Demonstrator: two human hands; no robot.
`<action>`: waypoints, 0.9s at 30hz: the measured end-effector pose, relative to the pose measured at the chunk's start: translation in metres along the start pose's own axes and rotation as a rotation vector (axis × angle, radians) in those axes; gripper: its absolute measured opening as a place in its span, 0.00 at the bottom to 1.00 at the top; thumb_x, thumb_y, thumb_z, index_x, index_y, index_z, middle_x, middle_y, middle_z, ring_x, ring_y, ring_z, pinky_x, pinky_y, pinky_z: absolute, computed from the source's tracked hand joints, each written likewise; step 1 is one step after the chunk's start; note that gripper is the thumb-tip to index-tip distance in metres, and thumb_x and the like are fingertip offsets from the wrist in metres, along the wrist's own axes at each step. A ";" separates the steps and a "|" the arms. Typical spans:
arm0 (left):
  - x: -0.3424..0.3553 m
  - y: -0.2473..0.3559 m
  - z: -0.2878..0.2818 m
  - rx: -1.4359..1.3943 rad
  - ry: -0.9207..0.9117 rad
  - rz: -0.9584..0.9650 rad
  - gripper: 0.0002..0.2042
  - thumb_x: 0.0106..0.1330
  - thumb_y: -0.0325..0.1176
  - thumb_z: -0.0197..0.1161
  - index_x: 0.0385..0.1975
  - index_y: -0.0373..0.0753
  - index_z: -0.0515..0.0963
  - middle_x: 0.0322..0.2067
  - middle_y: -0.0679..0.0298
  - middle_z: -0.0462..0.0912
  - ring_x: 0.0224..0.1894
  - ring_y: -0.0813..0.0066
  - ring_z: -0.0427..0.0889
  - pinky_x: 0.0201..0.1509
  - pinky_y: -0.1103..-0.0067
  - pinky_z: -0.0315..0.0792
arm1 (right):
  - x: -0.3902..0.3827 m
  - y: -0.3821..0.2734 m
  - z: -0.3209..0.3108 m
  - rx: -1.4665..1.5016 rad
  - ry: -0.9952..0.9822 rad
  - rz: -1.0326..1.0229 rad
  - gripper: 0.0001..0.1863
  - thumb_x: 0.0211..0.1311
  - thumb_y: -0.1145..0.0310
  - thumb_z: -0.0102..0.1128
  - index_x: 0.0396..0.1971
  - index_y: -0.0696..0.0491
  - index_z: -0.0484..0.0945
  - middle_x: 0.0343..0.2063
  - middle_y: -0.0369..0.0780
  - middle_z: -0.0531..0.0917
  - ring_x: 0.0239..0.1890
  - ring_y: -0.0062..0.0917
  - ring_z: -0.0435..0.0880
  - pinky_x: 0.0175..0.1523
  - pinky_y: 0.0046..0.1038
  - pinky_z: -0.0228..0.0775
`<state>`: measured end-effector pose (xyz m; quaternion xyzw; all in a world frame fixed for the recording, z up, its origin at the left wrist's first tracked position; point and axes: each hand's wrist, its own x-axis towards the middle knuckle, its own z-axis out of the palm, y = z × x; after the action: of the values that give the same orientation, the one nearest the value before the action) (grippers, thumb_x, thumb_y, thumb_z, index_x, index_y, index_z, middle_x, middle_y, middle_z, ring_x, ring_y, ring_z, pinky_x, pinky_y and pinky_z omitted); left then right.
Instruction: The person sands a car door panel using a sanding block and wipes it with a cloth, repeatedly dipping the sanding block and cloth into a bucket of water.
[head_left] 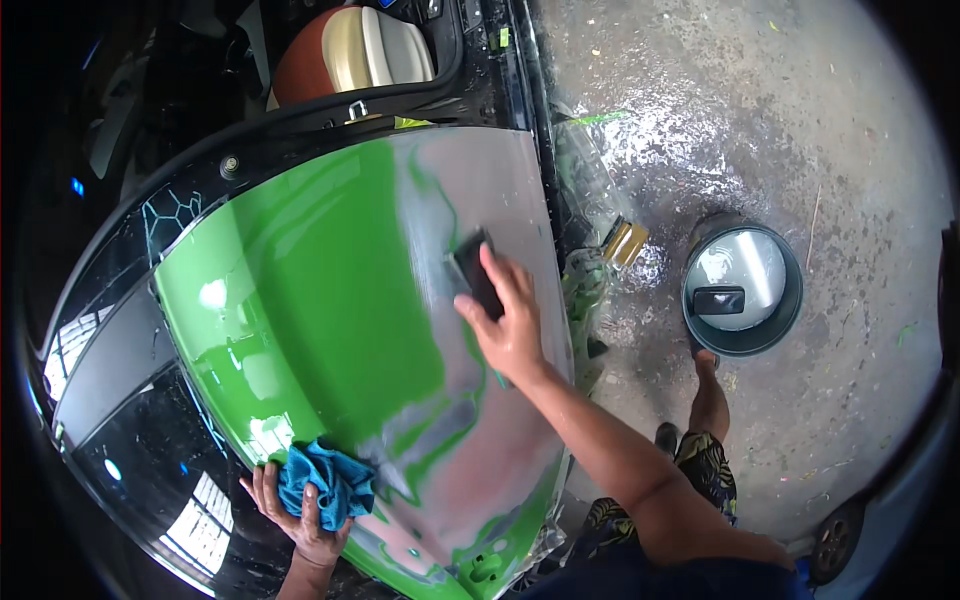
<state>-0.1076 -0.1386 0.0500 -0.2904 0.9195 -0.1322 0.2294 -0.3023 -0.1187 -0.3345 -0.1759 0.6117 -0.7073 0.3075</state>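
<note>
A car panel (330, 270), glossy green with dull grey, pinkish sanded areas, fills the middle of the head view. My right hand (505, 320) grips a dark sanding block (472, 258) on the sanded area toward the upper right of the panel. Along the lower-left edge, my left hand (300, 515) is closed on a crumpled blue cloth (330, 470), which rests against the green paint.
A bucket (790, 300) of cloudy water, with a dark block (720, 300) inside, stands on the wet concrete floor (820, 430). A yellowish block (625, 242) and plastic sheeting (580, 170) lie beside the dark car body (130, 450). My legs show at lower right.
</note>
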 end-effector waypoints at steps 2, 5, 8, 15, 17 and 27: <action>0.003 0.004 -0.002 -0.007 -0.007 0.007 0.37 0.68 0.65 0.58 0.74 0.61 0.62 0.73 0.37 0.54 0.74 0.30 0.56 0.73 0.29 0.43 | 0.017 0.005 -0.005 -0.038 0.027 -0.052 0.35 0.62 0.67 0.75 0.69 0.54 0.74 0.58 0.50 0.80 0.62 0.43 0.78 0.70 0.40 0.66; 0.019 0.011 0.008 -0.023 0.037 0.049 0.37 0.69 0.65 0.57 0.76 0.60 0.58 0.73 0.38 0.54 0.74 0.28 0.55 0.72 0.30 0.44 | 0.163 0.078 -0.033 0.036 0.063 0.063 0.32 0.68 0.63 0.71 0.67 0.61 0.73 0.50 0.48 0.85 0.49 0.31 0.85 0.57 0.30 0.75; 0.021 0.014 0.003 -0.010 0.056 0.035 0.36 0.69 0.64 0.57 0.76 0.61 0.59 0.74 0.37 0.53 0.74 0.28 0.55 0.72 0.30 0.44 | 0.172 0.076 -0.024 0.001 0.102 0.132 0.31 0.69 0.61 0.70 0.66 0.61 0.73 0.50 0.50 0.85 0.48 0.31 0.86 0.57 0.30 0.76; 0.008 0.005 0.001 0.006 0.051 0.070 0.37 0.72 0.65 0.52 0.77 0.56 0.59 0.73 0.36 0.55 0.74 0.29 0.56 0.73 0.33 0.46 | 0.122 0.078 -0.013 0.050 0.086 0.079 0.32 0.68 0.62 0.71 0.67 0.60 0.73 0.56 0.49 0.83 0.57 0.29 0.82 0.64 0.32 0.72; 0.027 0.017 0.012 -0.005 0.090 0.103 0.37 0.72 0.66 0.50 0.77 0.55 0.58 0.73 0.35 0.55 0.74 0.29 0.55 0.73 0.33 0.48 | 0.210 0.128 -0.051 0.150 0.099 0.122 0.33 0.68 0.62 0.71 0.68 0.61 0.72 0.48 0.43 0.86 0.45 0.21 0.83 0.54 0.27 0.75; 0.018 0.009 0.013 -0.039 0.067 0.066 0.37 0.70 0.68 0.52 0.75 0.59 0.60 0.73 0.37 0.54 0.73 0.29 0.56 0.72 0.30 0.45 | 0.207 0.136 -0.044 0.051 0.142 0.050 0.31 0.68 0.59 0.71 0.64 0.62 0.75 0.50 0.49 0.86 0.47 0.27 0.85 0.56 0.29 0.76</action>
<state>-0.1182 -0.1436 0.0291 -0.2596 0.9383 -0.1162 0.1969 -0.4555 -0.2282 -0.5013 -0.1023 0.6179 -0.7255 0.2853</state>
